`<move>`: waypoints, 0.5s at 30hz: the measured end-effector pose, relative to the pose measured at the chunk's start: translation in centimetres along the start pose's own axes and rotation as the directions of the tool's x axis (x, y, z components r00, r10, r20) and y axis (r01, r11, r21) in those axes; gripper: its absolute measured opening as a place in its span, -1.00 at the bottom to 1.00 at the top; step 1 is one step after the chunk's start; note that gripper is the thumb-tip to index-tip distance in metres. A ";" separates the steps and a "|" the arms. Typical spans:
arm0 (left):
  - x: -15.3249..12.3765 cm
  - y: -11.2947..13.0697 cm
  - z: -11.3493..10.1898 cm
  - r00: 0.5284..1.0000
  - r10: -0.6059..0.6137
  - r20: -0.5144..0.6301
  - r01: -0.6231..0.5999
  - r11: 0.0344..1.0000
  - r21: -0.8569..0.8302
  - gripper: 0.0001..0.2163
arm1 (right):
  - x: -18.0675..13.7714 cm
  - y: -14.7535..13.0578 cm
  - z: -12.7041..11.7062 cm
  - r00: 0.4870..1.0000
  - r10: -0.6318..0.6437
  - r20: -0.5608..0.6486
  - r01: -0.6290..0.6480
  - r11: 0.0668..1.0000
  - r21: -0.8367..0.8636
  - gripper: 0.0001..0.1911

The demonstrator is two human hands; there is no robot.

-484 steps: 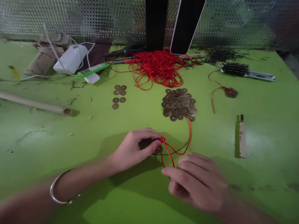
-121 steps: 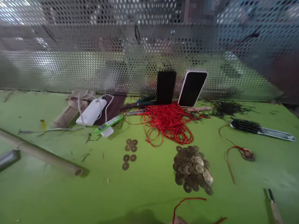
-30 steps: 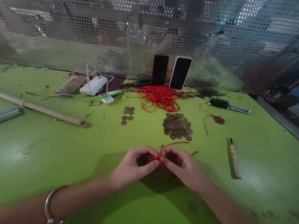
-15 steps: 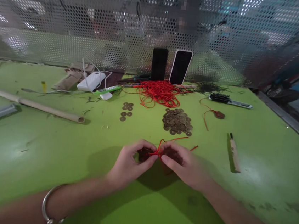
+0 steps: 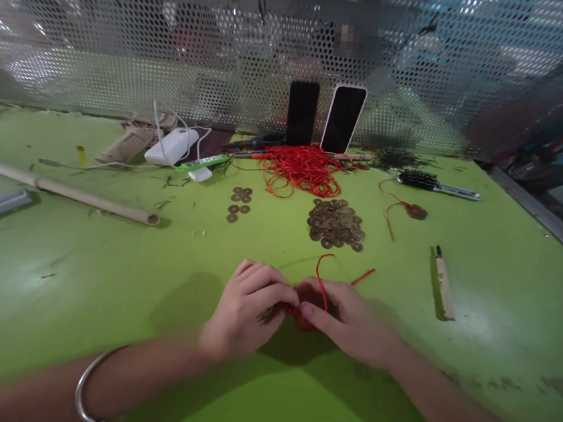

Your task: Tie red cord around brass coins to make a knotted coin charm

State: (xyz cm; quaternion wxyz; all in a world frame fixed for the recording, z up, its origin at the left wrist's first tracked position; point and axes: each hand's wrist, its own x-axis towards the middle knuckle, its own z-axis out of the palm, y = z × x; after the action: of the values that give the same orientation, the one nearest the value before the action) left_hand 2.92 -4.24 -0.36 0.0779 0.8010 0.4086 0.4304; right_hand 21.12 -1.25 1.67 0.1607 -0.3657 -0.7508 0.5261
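Just above the table's near middle, my left hand point(image 5: 251, 308) and my right hand point(image 5: 353, 322) meet fingertip to fingertip. Between them is red cord point(image 5: 323, 282), with one end curling up over my right hand and another sticking out beyond it. My left hand is closed, its thumb and fingers pinching the cord. The right thumb and fingers also grip the cord, around a dark reddish piece that is mostly hidden by my hands. Beyond them lie a heap of holed brass coins point(image 5: 335, 225) and several coins set apart point(image 5: 241, 195).
A tangle of red cord point(image 5: 303, 170) lies before two upright phones point(image 5: 302, 114) at the perforated metal screen point(image 5: 198, 88). Rightward are a hairbrush point(image 5: 418, 180), a corded coin piece point(image 5: 416, 212) and a wooden-handled tool point(image 5: 445, 285). A bamboo tube point(image 5: 96, 201) and white adapter point(image 5: 171, 147) lie left.
My left hand has turned over, its back now facing up and its fingers closing over the cord. One cord end has swung from lying rightward to curling upward. The view has shifted slightly.
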 end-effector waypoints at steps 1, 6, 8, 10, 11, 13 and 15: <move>0.0 0.0 0.0 1.000 -0.008 0.017 0.008 1.000 -0.003 -0.84 | -0.1 0.0 0.1 1.000 -0.005 0.008 0.005 1.000 -0.012 -0.82; -0.2 -0.1 0.0 0.998 -0.023 0.067 0.024 1.000 -0.013 -0.75 | -0.4 0.1 0.5 0.999 0.004 -0.038 -0.005 0.999 -0.038 -0.75; -0.3 -0.1 0.0 0.997 -0.037 0.074 0.038 0.999 -0.013 -0.73 | -0.5 -0.1 0.4 0.997 -0.041 -0.071 0.038 0.998 -0.043 -0.79; -0.2 0.0 0.1 0.992 -0.080 0.100 0.082 0.997 -0.012 -0.72 | -0.6 -0.3 0.2 0.988 -0.089 -0.127 0.079 0.994 -0.078 -0.81; -0.1 0.2 0.0 0.985 -0.109 0.134 0.114 0.993 -0.031 -0.69 | -0.6 -0.4 0.0 0.983 -0.104 -0.150 0.090 0.991 -0.095 -0.82; 0.1 0.4 -0.1 0.958 -0.154 0.243 0.189 0.974 -0.127 -0.58 | -0.6 -0.4 -0.2 0.977 -0.126 -0.171 0.107 0.988 -0.114 -0.83; 0.3 0.6 -0.3 0.923 -0.162 0.348 0.260 0.931 -0.257 -0.49 | -0.5 -0.4 -0.4 0.973 -0.142 -0.181 0.119 0.984 -0.132 -0.84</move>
State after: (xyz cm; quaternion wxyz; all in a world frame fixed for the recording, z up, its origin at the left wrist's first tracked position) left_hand 3.13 -4.52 0.29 0.3100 0.7899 0.4055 0.3399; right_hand 21.58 -1.45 2.28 0.2435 -0.3729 -0.7849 0.4308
